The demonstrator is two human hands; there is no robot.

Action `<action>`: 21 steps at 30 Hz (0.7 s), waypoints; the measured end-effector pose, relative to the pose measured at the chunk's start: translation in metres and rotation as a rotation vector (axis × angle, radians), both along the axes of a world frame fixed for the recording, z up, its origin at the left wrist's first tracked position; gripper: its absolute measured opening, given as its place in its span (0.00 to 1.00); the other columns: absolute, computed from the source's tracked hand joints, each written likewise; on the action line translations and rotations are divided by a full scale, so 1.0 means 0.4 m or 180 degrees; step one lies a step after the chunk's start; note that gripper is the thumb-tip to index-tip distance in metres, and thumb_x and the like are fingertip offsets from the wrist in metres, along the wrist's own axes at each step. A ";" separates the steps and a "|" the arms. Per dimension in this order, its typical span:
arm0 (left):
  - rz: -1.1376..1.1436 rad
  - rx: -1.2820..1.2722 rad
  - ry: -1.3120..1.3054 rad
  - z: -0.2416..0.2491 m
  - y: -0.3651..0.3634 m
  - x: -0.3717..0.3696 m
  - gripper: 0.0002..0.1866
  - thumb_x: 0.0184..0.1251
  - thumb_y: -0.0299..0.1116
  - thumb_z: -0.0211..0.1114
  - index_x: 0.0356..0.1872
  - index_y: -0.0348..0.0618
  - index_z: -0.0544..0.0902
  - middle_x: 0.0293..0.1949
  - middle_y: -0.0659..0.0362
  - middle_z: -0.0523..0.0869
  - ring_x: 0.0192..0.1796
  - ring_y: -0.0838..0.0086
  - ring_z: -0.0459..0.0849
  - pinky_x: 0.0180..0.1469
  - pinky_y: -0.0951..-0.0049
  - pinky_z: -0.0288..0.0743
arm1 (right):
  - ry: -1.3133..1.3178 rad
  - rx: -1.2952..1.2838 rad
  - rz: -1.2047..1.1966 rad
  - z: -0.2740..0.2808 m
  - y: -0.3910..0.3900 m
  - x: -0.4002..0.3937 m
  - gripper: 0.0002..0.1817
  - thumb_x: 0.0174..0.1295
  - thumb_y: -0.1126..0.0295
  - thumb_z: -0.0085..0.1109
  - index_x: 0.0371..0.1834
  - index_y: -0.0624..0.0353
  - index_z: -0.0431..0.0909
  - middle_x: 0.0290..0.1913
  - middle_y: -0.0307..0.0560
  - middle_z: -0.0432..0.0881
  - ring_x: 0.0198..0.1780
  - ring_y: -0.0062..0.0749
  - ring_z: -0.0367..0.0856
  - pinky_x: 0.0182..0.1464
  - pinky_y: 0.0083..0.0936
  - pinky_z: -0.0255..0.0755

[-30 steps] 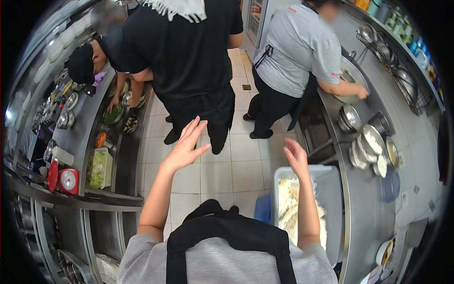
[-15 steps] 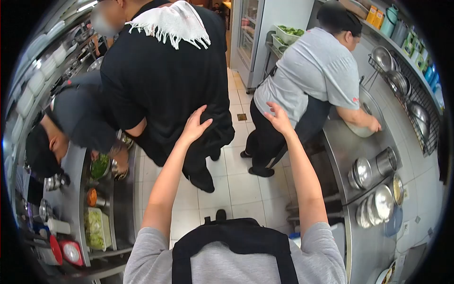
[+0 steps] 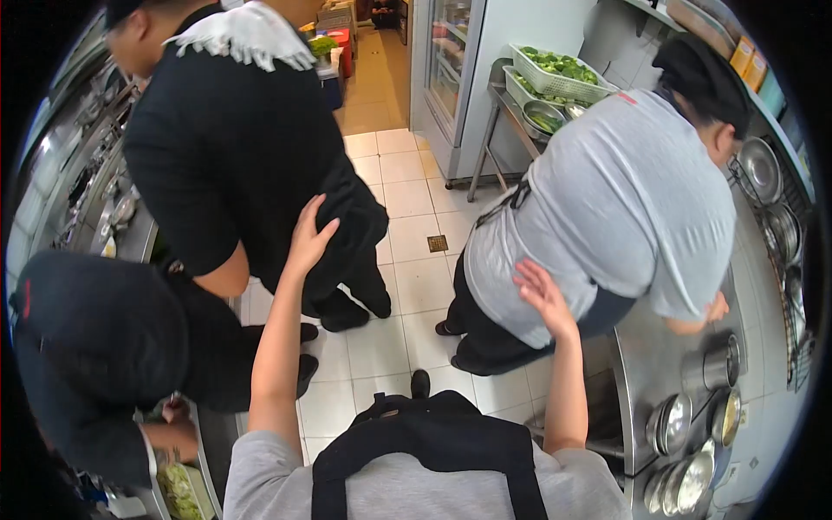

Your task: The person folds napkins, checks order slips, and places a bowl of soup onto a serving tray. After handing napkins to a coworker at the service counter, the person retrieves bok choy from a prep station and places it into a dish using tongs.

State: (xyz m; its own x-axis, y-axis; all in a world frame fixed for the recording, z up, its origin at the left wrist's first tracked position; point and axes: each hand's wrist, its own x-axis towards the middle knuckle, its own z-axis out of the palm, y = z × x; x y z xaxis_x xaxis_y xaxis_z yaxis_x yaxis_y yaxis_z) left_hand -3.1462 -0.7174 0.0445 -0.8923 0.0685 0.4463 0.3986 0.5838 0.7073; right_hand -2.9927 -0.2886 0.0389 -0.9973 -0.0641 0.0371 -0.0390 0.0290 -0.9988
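Both my arms are stretched forward at waist height over the tiled aisle. My left hand is empty, thumb apart from the fingers, and overlaps the back of a person in black clothes. A white fringed cloth lies on that person's shoulder. My right hand, also empty with fingers spread, is tilted up in front of the lower back of a person in a grey shirt. That person leans over the steel counter on the right.
Another person in a black cap bends over the left counter beside a tray of shredded greens. Metal bowls stand on the right counter. Ahead are a glass-door fridge, white baskets of greens and a floor drain.
I have moved forward along the aisle. The grey-shirted person appears closer, and the person on the left is nearer my left arm. My right hand has turned upward; both hands stay empty.
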 end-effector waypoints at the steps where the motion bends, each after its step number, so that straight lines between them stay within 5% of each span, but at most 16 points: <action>1: 0.0043 0.0014 -0.0023 -0.002 -0.014 -0.026 0.30 0.58 0.36 0.63 0.61 0.39 0.67 0.62 0.45 0.68 0.65 0.57 0.65 0.66 0.67 0.57 | -0.0025 -0.0008 -0.0009 0.001 -0.006 -0.013 0.31 0.60 0.70 0.57 0.66 0.61 0.57 0.64 0.51 0.65 0.59 0.35 0.71 0.58 0.32 0.66; 4: 0.0165 0.0199 -0.0245 -0.050 -0.072 -0.098 0.29 0.58 0.35 0.62 0.61 0.40 0.67 0.62 0.48 0.68 0.66 0.60 0.65 0.65 0.68 0.57 | -0.0190 0.0404 0.0035 0.037 -0.062 -0.075 0.29 0.59 0.75 0.57 0.64 0.59 0.59 0.58 0.47 0.70 0.55 0.31 0.72 0.54 0.27 0.69; 6: 0.0378 0.0390 -0.0759 -0.050 -0.091 -0.129 0.27 0.59 0.34 0.62 0.61 0.44 0.68 0.64 0.52 0.67 0.66 0.64 0.65 0.64 0.67 0.58 | -0.0270 -0.0010 0.0219 0.069 -0.112 -0.180 0.27 0.58 0.75 0.57 0.62 0.60 0.62 0.58 0.45 0.70 0.53 0.28 0.73 0.52 0.25 0.69; 8: 0.0437 0.0456 -0.1047 -0.032 -0.093 -0.183 0.25 0.60 0.33 0.61 0.61 0.48 0.70 0.65 0.57 0.66 0.66 0.66 0.64 0.63 0.63 0.59 | 0.0397 -0.0092 0.0158 0.064 -0.172 -0.357 0.23 0.58 0.74 0.58 0.58 0.62 0.67 0.55 0.44 0.73 0.51 0.26 0.74 0.51 0.23 0.69; 12: 0.0008 0.0364 -0.0844 0.053 -0.017 -0.396 0.24 0.60 0.32 0.60 0.60 0.47 0.71 0.65 0.57 0.66 0.66 0.66 0.64 0.63 0.60 0.59 | 0.1083 -0.0043 -0.0917 0.074 -0.251 -0.777 0.16 0.54 0.72 0.61 0.46 0.63 0.76 0.41 0.44 0.80 0.44 0.26 0.76 0.45 0.22 0.70; 14: -0.0351 0.0267 -0.0644 0.096 0.066 -0.499 0.24 0.58 0.29 0.60 0.58 0.44 0.72 0.63 0.55 0.68 0.65 0.64 0.65 0.63 0.64 0.59 | 0.1349 0.0005 -0.1432 0.078 -0.219 -0.961 0.14 0.52 0.72 0.62 0.42 0.61 0.78 0.39 0.45 0.80 0.40 0.28 0.77 0.43 0.23 0.70; 18: -0.1213 -0.0384 -0.0174 0.081 0.215 -0.689 0.24 0.55 0.27 0.62 0.56 0.42 0.73 0.62 0.51 0.69 0.65 0.59 0.65 0.65 0.63 0.58 | 0.1346 0.1448 -0.2652 0.078 0.002 -1.190 0.12 0.47 0.70 0.63 0.36 0.60 0.81 0.39 0.49 0.81 0.40 0.36 0.79 0.46 0.29 0.70; 21: -0.1594 -0.0297 -0.0467 0.069 0.289 -0.779 0.24 0.54 0.28 0.63 0.55 0.42 0.74 0.62 0.50 0.68 0.65 0.57 0.64 0.66 0.62 0.57 | 0.0596 0.2153 -0.3712 0.082 0.256 -1.240 0.09 0.47 0.67 0.62 0.30 0.57 0.84 0.37 0.55 0.82 0.42 0.43 0.80 0.44 0.33 0.72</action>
State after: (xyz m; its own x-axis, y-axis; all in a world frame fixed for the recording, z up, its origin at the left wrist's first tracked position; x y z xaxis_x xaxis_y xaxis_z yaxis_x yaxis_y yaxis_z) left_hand -3.4577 -0.6020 0.0720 -0.7927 0.5357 0.2910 0.5455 0.4103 0.7308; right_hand -3.4888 -0.1863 0.0716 -0.4673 0.7460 0.4745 0.2126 0.6158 -0.7587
